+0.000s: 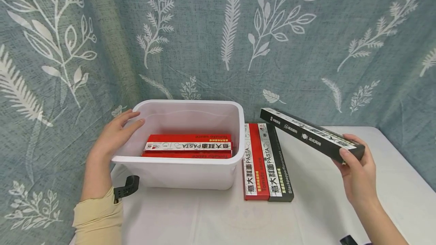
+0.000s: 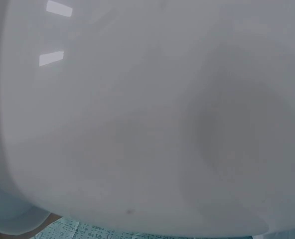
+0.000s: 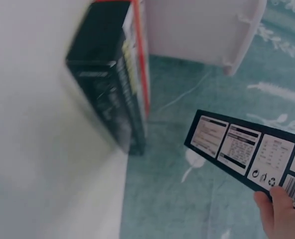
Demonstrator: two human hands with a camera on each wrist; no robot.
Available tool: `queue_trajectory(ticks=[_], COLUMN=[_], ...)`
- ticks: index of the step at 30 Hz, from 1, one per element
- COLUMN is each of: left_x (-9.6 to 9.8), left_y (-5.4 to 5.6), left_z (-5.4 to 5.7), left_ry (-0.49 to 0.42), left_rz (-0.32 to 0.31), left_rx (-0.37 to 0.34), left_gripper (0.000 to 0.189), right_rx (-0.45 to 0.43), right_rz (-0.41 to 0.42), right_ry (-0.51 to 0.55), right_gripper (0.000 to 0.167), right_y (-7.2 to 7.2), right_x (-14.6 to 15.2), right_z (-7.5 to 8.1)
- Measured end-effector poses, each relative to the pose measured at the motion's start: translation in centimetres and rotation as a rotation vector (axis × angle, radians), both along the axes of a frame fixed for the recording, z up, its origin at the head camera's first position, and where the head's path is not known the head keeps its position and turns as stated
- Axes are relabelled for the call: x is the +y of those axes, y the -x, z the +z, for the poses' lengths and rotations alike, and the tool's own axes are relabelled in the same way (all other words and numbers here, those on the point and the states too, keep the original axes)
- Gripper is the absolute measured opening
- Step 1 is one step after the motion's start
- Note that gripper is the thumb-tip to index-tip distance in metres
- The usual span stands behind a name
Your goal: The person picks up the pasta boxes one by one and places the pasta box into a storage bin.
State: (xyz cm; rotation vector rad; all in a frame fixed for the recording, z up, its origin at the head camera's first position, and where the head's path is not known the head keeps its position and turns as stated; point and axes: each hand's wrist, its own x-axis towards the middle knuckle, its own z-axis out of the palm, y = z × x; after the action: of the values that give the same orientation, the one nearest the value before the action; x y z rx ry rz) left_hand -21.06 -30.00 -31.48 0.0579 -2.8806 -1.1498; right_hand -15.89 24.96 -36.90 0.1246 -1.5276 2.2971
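A black pasta box [image 1: 308,131] is tilted in the air at the right, above the table. My right hand [image 1: 361,173] grips it by its near end, thumb on one side. In the right wrist view, the held box [image 3: 247,149] shows a side with printed panels and a barcode. My left hand [image 1: 114,133] rests on the left rim of a white plastic bin [image 1: 180,173], its fingers reaching over the edge. Inside the bin lie red pasta boxes [image 1: 187,138] marked "Tomato sauce". The bin's smooth wall [image 2: 137,124] fills most of the left wrist view.
Just right of the bin, a red pasta box [image 1: 260,177] and a black pasta box [image 1: 282,177] lie side by side on the white-covered table [image 1: 218,214]. A blue-green curtain [image 1: 204,48] with white leaf prints hangs behind.
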Motion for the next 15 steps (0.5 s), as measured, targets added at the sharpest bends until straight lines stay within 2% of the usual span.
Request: queue_trajectory(ticks=[4,9,15], left_x=[0.0,-0.1,-0.1], left_y=[0.1,0.2,0.1], left_z=[0.0,0.1,0.3], left_ry=[-0.001,0.0,-0.004], left_rz=[-0.007,-0.013,-0.008], left_rx=[0.001,-0.005,-0.009], left_gripper=[0.074,0.073,0.074], right_rx=[0.02,0.099,0.18], right_rz=[0.02,0.067,0.153], right_ry=[0.063,0.135,0.126], right_gripper=[0.035,0.036,0.037], right_y=[-0.1,-0.2,-0.3], right_x=[-0.7,-1.6,-3.2], right_z=[0.9,1.8,3.0])
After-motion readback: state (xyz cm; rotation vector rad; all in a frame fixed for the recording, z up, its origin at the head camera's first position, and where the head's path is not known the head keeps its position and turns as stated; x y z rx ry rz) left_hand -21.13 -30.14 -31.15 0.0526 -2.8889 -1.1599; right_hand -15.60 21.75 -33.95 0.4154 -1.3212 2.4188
